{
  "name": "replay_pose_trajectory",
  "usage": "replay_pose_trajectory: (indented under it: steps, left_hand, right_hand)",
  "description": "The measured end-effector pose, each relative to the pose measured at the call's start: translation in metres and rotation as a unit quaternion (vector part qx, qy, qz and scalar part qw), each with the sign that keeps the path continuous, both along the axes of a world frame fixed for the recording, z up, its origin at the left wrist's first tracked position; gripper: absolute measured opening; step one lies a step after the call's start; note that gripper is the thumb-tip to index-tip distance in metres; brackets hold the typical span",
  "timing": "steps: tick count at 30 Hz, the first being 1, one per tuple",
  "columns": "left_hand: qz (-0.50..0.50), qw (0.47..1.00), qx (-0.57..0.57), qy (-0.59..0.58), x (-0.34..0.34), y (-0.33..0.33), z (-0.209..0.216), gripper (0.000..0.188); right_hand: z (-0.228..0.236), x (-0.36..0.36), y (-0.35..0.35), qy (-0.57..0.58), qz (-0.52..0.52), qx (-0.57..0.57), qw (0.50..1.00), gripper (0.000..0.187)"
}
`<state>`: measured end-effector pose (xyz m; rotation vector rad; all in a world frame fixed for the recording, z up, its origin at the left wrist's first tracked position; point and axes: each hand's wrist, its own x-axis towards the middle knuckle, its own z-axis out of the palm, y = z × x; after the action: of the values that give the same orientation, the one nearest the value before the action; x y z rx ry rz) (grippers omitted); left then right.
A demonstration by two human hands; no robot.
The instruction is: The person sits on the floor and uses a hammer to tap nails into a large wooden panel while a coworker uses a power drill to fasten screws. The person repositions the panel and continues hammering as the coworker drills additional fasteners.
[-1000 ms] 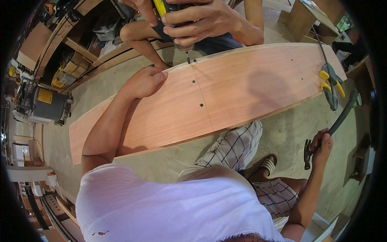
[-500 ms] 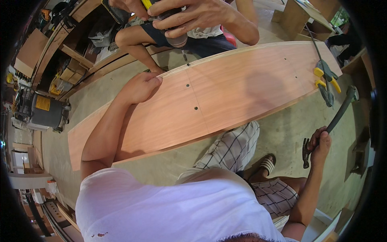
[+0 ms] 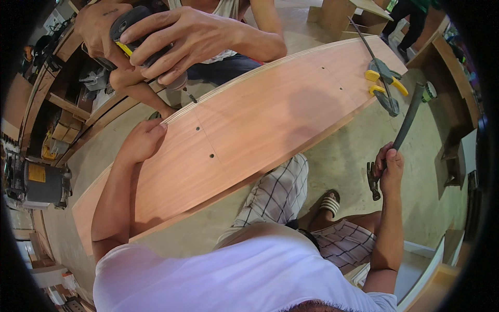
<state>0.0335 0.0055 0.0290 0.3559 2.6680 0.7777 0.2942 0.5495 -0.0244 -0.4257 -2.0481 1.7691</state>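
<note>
Plywood board [image 3: 249, 125], smooth, bow-edged, long axis rising rightward; left fingers [image 3: 161, 128] clamp its far edge, right fingers [image 3: 382, 154] a hammer [image 3: 409, 118].

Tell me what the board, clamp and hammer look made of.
Board: plywood, apparently bare and matte; thin layers show along its curved edge.
Clamp: probably plastic, matte, by its flat grey-and-yellow colours; straight, thin bar, likely metal.
Hammer: dark head, likely metal by its glints; matte grey handle, perhaps rubber-covered.
</note>
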Motion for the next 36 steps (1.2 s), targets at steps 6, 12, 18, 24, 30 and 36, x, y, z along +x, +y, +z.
replay_pose_trajectory:
  steps: [6, 12, 18, 24, 30, 36]
  left_hand:
    - [0.003, 1.0, 0.013, -0.008, 0.0022, -0.0043, 0.0002, 0.041]
    - [-0.014, 0.999, 0.02, 0.023, 0.0031, -0.0026, -0.0002, 0.04]
    - [-0.008, 1.0, 0.0, 0.019, 0.0045, -0.0001, 0.0025, 0.037]
    - [-0.015, 1.0, 0.005, 0.024, 0.0029, -0.0016, 0.0008, 0.041]
    - [0.006, 0.999, 0.0, 0.041, 0.0046, -0.0011, -0.0016, 0.045]
    - [-0.019, 0.999, -0.005, 0.027, 0.0023, -0.0004, 0.0008, 0.039]
  right_hand:
    - [-0.0008, -0.002, -0.0012, 0.0, -0.011, 0.0, 1.0, 0.055]
    - [-0.0037, -0.0009, 0.0016, 0.007, -0.003, -0.003, 1.0, 0.051]
    - [-0.0027, -0.0008, 0.0009, 0.007, -0.004, -0.006, 1.0, 0.051]
    - [-0.0023, -0.0011, 0.001, 0.007, -0.004, -0.002, 1.0, 0.051]
    - [-0.0003, -0.0021, -0.0008, 0.001, -0.02, 0.019, 1.0, 0.058]
    - [0.001, -0.0008, 0.0006, 0.007, 0.004, -0.001, 1.0, 0.051]
